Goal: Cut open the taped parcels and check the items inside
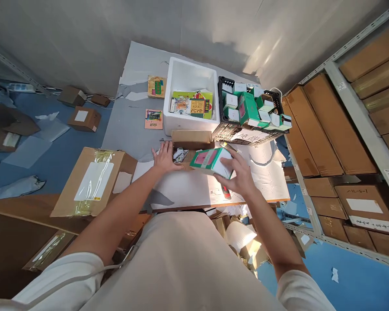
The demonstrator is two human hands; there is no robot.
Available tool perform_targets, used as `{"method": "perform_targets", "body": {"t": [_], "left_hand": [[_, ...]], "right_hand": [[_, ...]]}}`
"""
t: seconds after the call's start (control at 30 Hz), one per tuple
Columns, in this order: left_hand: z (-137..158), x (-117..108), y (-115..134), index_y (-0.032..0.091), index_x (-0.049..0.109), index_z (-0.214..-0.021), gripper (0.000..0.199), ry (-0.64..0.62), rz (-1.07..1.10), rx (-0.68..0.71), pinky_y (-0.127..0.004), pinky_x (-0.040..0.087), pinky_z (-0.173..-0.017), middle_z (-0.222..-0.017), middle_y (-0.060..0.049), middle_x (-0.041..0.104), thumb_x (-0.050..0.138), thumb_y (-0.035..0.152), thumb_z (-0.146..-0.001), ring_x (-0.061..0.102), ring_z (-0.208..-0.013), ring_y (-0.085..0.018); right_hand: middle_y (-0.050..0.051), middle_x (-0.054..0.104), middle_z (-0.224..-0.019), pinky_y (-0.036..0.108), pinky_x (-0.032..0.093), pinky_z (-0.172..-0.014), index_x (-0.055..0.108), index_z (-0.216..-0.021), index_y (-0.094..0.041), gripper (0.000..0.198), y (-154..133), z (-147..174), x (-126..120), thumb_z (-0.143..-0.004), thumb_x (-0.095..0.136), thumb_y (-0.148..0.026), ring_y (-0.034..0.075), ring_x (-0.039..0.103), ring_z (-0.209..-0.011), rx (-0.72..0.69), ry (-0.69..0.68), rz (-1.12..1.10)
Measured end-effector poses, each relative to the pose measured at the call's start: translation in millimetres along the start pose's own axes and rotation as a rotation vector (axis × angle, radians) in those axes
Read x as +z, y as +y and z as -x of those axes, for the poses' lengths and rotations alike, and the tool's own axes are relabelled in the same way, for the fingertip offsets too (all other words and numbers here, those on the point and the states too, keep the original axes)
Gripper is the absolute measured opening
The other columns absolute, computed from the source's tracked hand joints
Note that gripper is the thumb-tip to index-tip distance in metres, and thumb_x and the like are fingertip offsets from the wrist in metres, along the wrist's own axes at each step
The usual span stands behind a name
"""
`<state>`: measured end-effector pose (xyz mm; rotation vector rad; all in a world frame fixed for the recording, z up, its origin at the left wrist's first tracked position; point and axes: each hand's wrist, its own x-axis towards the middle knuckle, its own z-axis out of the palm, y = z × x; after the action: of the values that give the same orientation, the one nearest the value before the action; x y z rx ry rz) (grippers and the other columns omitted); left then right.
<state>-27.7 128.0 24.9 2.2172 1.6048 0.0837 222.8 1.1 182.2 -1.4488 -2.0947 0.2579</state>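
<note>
In my right hand [238, 172] is a green and white box [211, 161] with a pink panel, gripped at its white end and tilted. The box hangs over the right part of an open cardboard box [192, 136] on the table. Crumpled silvery packing [180, 154] lies inside that cardboard box, at its left end. My left hand [164, 158] rests with fingers spread against the left side of the cardboard box. Partly hidden below my right hand lies a red and black box cutter [226, 191].
Behind stand a white foam box [192, 123] with booklets and a black crate [225, 129] full of green and white boxes. Two small booklets [154, 119] lie left. A large taped carton [92, 181] is at front left. Shelves with cartons [330, 129] line the right.
</note>
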Motion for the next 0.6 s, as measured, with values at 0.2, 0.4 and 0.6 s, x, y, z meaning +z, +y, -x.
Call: {"method": "perform_targets", "body": {"t": [0.2, 0.4, 0.6], "left_hand": [[14, -14, 7, 0.009, 0.009, -0.150, 0.112, 0.071, 0.023, 0.069, -0.066, 0.006, -0.109, -0.156, -0.023, 0.011, 0.063, 0.060, -0.066, 0.003, -0.143, -0.042], [99, 0, 18, 0.018, 0.033, -0.144, 0.087, 0.064, 0.258, 0.508, -0.046, 0.026, -0.114, -0.150, -0.015, 0.034, 0.060, 0.060, -0.073, 0.031, -0.138, -0.031], [101, 9, 40, 0.017, 0.025, -0.147, 0.095, -0.110, 0.270, 0.558, -0.043, 0.034, -0.109, -0.147, -0.015, 0.039, 0.065, 0.059, -0.072, 0.040, -0.133, -0.029]], "right_hand": [[0.016, 0.049, -0.132, 0.050, 0.043, -0.097, 0.060, -0.113, -0.021, 0.038, 6, 50, 55, -0.078, 0.065, -0.037, 0.030, 0.049, -0.118, -0.078, -0.282, -0.050], [0.014, 0.046, -0.134, 0.048, 0.041, -0.101, 0.061, -0.112, -0.022, 0.039, 29, 67, 131, -0.075, 0.068, -0.031, 0.029, 0.046, -0.122, -0.039, -0.375, -0.208], [0.016, 0.040, -0.136, 0.045, 0.035, -0.108, 0.042, -0.131, -0.021, 0.070, 28, 69, 146, -0.071, 0.073, -0.038, 0.027, 0.038, -0.131, 0.017, -0.290, -0.401]]}}
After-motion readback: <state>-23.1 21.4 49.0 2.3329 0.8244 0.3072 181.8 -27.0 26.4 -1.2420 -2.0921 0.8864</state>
